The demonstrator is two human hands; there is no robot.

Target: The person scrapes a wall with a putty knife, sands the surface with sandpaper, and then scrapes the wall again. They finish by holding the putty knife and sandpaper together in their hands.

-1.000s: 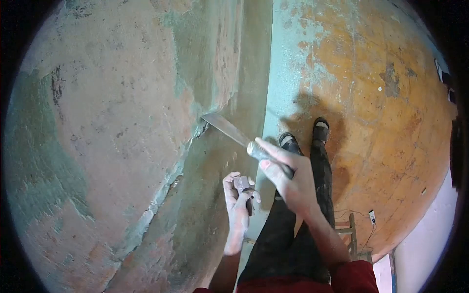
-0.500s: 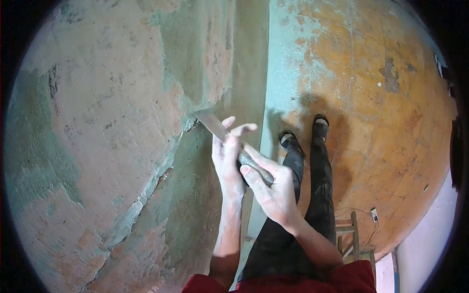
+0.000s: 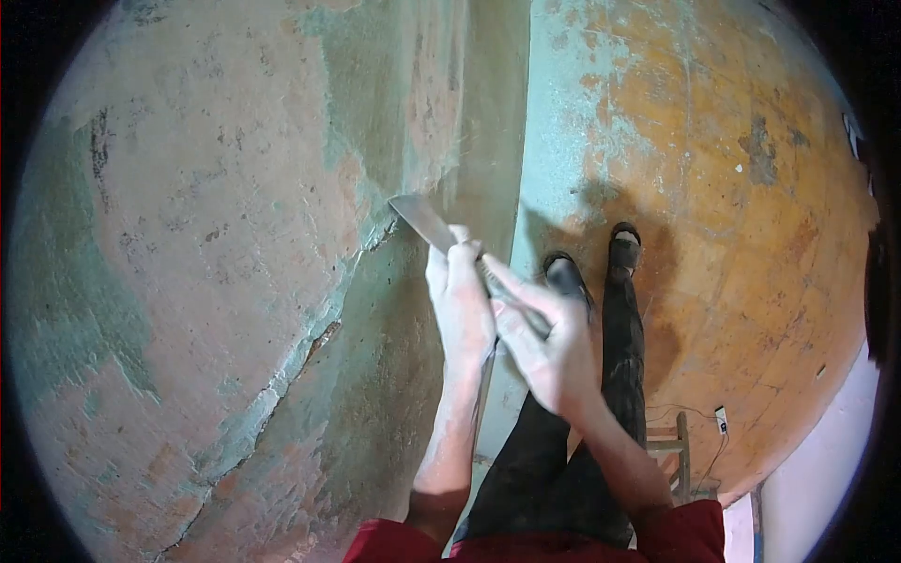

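Observation:
A putty knife (image 3: 420,221) with a flat metal blade reaches up and left from my hands to the wall. Its blade tip lies at the upper end of a long crack (image 3: 305,352) in the wall (image 3: 206,235), where paint and plaster are peeling. My left hand (image 3: 462,305), dusted white, is closed around the tool just behind the blade. Lower on the handle, my right hand (image 3: 554,349) is also closed, its index finger stretched along the tool. Fingers hide most of the handle.
Worn orange floor (image 3: 723,281) with a pale blue strip (image 3: 554,122) adjoins the wall at right. My feet in dark sandals (image 3: 624,246) stand on it. A wooden stool or ladder (image 3: 680,450) and a power strip (image 3: 721,419) with its cord lie lower right.
My left fingers, partly stretched out before, have curled around the putty knife. Both hands and the knife sit slightly farther right in view, and the whole scene has shifted a little right.

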